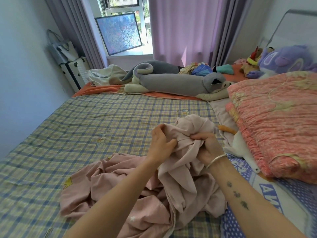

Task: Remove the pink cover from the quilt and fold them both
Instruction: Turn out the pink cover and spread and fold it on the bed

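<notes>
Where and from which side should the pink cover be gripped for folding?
Probably the seamed edge bunched between the left hand and right hand, pinched from above. The rest of the pink cover lies crumpled on the bed, showing no free corner, so following that edge should find one.

Small bedroom, pale bluish walls (20,66). Daylight comes in through the window (127,7) at the far end, with lilac curtains (180,28) pulled to either side. A black-framed picture (120,32) with a busy blue pattern leans tilted on the sill (130,54). In the left corner there's a white trunk (73,73) with tote bags (63,48) piled on top. The bed (85,121) has a blue and yellow plaid sheet, a long grey plush cat (171,81) lies across the far side, and a purple plush (288,59) sits by the white headboard (295,26) on the right
</notes>
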Action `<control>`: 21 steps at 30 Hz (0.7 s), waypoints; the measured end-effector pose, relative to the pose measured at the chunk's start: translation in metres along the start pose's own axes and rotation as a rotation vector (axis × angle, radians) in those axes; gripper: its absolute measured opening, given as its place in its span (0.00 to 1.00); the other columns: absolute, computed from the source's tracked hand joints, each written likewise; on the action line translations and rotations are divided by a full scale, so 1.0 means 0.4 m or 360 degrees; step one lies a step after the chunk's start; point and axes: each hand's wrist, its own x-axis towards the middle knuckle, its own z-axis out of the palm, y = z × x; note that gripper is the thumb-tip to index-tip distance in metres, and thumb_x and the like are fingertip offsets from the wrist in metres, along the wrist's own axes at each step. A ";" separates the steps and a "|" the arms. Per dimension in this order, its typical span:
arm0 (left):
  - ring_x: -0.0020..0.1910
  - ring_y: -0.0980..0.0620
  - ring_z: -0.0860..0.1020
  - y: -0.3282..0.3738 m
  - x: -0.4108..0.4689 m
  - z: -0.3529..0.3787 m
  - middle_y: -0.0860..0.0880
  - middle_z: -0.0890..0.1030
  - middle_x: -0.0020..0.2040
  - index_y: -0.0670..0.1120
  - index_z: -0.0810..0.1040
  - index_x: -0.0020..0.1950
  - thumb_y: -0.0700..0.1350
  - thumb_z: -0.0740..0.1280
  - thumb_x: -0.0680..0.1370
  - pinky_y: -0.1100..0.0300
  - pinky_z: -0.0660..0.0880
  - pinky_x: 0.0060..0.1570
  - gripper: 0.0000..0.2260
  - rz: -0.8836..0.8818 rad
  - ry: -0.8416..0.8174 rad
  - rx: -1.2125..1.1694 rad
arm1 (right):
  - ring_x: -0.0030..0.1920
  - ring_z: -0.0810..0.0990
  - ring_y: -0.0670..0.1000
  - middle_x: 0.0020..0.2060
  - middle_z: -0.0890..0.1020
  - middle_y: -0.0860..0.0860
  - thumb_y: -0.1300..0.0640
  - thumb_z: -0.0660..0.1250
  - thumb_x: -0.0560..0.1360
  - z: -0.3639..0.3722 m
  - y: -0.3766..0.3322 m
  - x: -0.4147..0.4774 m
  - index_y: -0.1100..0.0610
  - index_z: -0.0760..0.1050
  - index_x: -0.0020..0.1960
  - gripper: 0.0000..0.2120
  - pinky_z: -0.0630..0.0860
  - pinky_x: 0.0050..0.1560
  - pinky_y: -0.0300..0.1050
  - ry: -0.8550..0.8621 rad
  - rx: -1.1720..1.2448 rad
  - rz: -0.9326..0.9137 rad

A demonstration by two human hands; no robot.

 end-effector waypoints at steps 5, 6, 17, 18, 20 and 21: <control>0.67 0.47 0.67 0.008 0.022 -0.011 0.47 0.67 0.68 0.46 0.56 0.74 0.42 0.64 0.77 0.56 0.66 0.63 0.28 -0.0373 -0.0016 -0.0420 | 0.32 0.83 0.52 0.33 0.82 0.59 0.71 0.52 0.69 -0.013 -0.007 -0.004 0.67 0.79 0.40 0.16 0.81 0.34 0.42 0.0139 -0.0239 -0.0018; 0.64 0.48 0.70 0.010 0.021 -0.009 0.47 0.71 0.64 0.46 0.63 0.71 0.41 0.64 0.77 0.55 0.68 0.60 0.23 -0.0410 -0.0052 -0.0507 | 0.27 0.81 0.50 0.26 0.81 0.57 0.72 0.49 0.72 -0.022 -0.008 0.006 0.66 0.78 0.32 0.21 0.79 0.28 0.36 0.0193 -0.0261 -0.0089; 0.48 0.52 0.76 0.121 0.031 -0.056 0.48 0.78 0.46 0.43 0.79 0.53 0.28 0.57 0.75 0.59 0.74 0.51 0.16 -0.0118 -0.0248 -0.1309 | 0.48 0.70 0.57 0.46 0.67 0.55 0.60 0.64 0.75 -0.107 -0.025 0.080 0.62 0.69 0.58 0.13 0.67 0.48 0.47 0.1136 -0.1734 -0.0361; 0.48 0.52 0.76 0.133 0.028 -0.050 0.48 0.79 0.45 0.44 0.79 0.53 0.29 0.58 0.75 0.60 0.74 0.50 0.16 -0.0071 -0.0295 -0.1194 | 0.50 0.70 0.57 0.47 0.67 0.55 0.58 0.62 0.76 -0.096 -0.022 0.080 0.60 0.70 0.55 0.10 0.68 0.53 0.50 0.1092 -0.1874 -0.0451; 0.44 0.53 0.76 0.151 0.022 -0.035 0.48 0.77 0.42 0.45 0.78 0.54 0.29 0.59 0.75 0.63 0.74 0.47 0.15 0.0007 -0.0373 -0.1128 | 0.52 0.69 0.60 0.45 0.67 0.56 0.52 0.59 0.78 -0.076 -0.006 0.081 0.57 0.68 0.42 0.09 0.67 0.60 0.53 0.0960 -0.2090 -0.0377; 0.42 0.54 0.76 0.158 0.021 -0.031 0.48 0.77 0.41 0.45 0.78 0.53 0.29 0.60 0.75 0.64 0.74 0.45 0.15 0.0042 -0.0386 -0.1131 | 0.50 0.67 0.58 0.42 0.66 0.54 0.49 0.60 0.77 -0.069 0.002 0.083 0.55 0.65 0.38 0.13 0.67 0.62 0.53 0.0913 -0.2066 -0.0270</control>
